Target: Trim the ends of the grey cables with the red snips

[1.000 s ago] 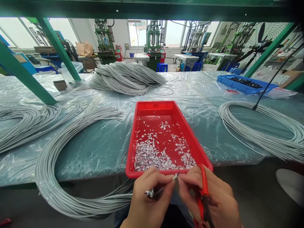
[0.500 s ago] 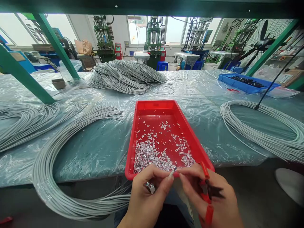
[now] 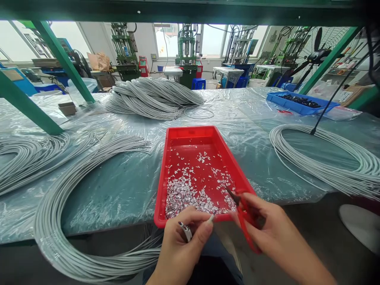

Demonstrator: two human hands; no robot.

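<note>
My left hand (image 3: 184, 247), at the near edge of the red tray, pinches the whitish end of a cable (image 3: 211, 219) between thumb and forefinger. Further cable ends (image 3: 186, 231) with a dark tip poke out from its curled fingers. Red-handled scissors (image 3: 245, 227) are in my right hand (image 3: 274, 225), their dark blades pointing up and left over the tray's near right corner. Below both hands lies the red tray (image 3: 160, 186), scattered with small silvery scraps (image 3: 181, 194), thickest at its near end. A bundle of grey cables (image 3: 49, 221) curves over the table edge at left.
A big heap of grey cable (image 3: 154, 97) lies behind the tray. Another coil (image 3: 299, 162) rests at right, near a blue tray (image 3: 297, 103) of black parts. Green frame posts (image 3: 63, 65) slant up at left, and a fan (image 3: 319, 55) stands at far right.
My right hand has drawn away to the right from the cable end, and the scissors have swung so their blades point over the tray. The left hand keeps its pinch.
</note>
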